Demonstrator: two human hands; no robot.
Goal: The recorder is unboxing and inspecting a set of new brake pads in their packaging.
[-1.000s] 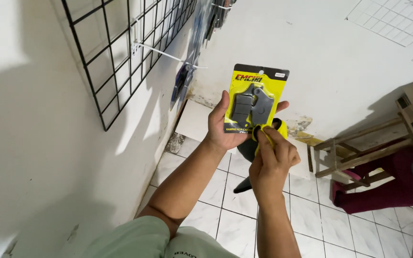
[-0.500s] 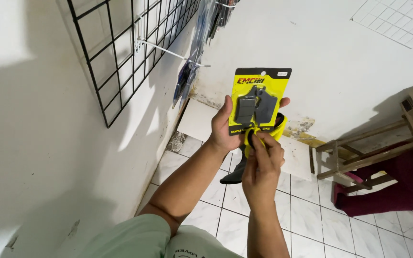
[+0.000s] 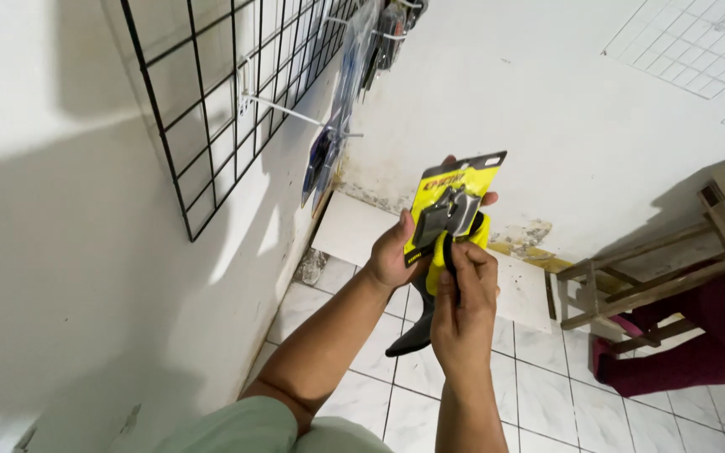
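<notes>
Since the earlier frame the yellow blister pack (image 3: 451,214) has tilted right. Left hand (image 3: 392,256) fingers clamp its left edge; right hand (image 3: 463,306) fingers close on the black-and-yellow tool (image 3: 430,302) just below. Pack's long axis points up-right; wire grid panel (image 3: 228,92) lies up-left.

Right hand (image 3: 463,306) hides the black tool's (image 3: 413,331) upper part, perhaps its head

A single head-worn view is given, aimed downward and forward from above the raised forearms. The left hand (image 3: 392,256) and right hand (image 3: 463,306) are seen close, near centre. A black wire grid panel (image 3: 211,101) is framed at 11 o'clock, a wooden stool (image 3: 656,268) at 3 o'clock, white floor tiles (image 3: 539,394) at 6 o'clock.
</notes>
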